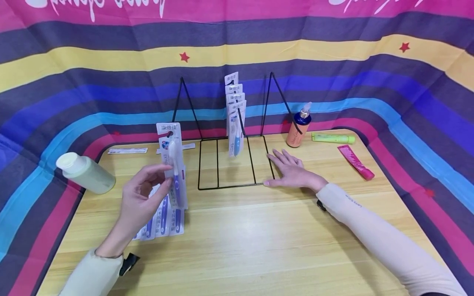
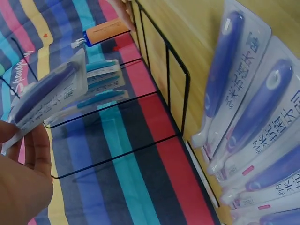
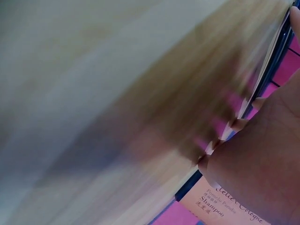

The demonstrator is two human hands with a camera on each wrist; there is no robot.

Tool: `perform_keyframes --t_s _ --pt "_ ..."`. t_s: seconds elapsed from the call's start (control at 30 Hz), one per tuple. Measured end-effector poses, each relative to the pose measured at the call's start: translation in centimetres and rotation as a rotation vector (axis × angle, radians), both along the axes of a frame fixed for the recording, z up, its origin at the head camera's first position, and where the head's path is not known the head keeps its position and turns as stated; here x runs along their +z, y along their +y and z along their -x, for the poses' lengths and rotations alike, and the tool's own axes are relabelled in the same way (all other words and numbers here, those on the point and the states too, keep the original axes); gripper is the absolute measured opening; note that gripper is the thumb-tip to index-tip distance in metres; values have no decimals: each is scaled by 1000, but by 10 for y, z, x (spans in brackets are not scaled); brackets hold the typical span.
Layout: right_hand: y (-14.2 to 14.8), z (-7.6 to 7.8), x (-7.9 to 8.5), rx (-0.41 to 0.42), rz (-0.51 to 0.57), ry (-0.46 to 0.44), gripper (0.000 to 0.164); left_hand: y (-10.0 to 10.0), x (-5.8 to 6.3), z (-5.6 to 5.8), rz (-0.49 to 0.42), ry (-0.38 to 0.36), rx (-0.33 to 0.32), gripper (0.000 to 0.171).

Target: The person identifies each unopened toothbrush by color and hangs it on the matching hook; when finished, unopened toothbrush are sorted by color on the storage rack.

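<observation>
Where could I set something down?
Widest: front middle of the table, between the lying toothbrush packs and right sleeve. Smaller: between the right hand and pink tube. Crowded: around the left hand.

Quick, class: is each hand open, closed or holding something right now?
Left hand: holding a packaged purple toothbrush.
Right hand: open, at the wire rack.

pale bottle (image 1: 89, 174), green tube (image 1: 330, 138), pink tube (image 1: 354, 161), striped cloth (image 1: 259, 31)
</observation>
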State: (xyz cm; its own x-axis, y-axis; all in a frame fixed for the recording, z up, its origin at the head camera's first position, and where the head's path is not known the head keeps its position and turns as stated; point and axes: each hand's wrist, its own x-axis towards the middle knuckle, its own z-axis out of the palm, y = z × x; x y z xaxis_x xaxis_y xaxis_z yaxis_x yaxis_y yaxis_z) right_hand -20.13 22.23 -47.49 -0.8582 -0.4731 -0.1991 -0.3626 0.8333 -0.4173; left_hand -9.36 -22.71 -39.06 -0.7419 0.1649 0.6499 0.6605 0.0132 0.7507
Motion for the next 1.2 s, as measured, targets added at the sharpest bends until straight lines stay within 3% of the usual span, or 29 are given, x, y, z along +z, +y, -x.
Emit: perform_keyframes --t_s 0.2,0.33,0.53,0.8,1.0,1.2 --pt "1 0 -2 7 2 4 114 10 0 15 126 -5 130 46" --pt "2 1 -1 10 6 3 113 14 1 32 179 -70 156 49" --pt "2 1 -1 10 2 5 113 18 1 67 191 -165 162 47" --pt "-3 0 -5 11 17 3 115 16 3 114 80 -212 137 38" --pt "-1 -2 -7 1 -3 12 115 21 4 141 58 -258 116 40" --pt "1 0 -3 3 -5 20 115 23 7 159 91 -246 106 44"
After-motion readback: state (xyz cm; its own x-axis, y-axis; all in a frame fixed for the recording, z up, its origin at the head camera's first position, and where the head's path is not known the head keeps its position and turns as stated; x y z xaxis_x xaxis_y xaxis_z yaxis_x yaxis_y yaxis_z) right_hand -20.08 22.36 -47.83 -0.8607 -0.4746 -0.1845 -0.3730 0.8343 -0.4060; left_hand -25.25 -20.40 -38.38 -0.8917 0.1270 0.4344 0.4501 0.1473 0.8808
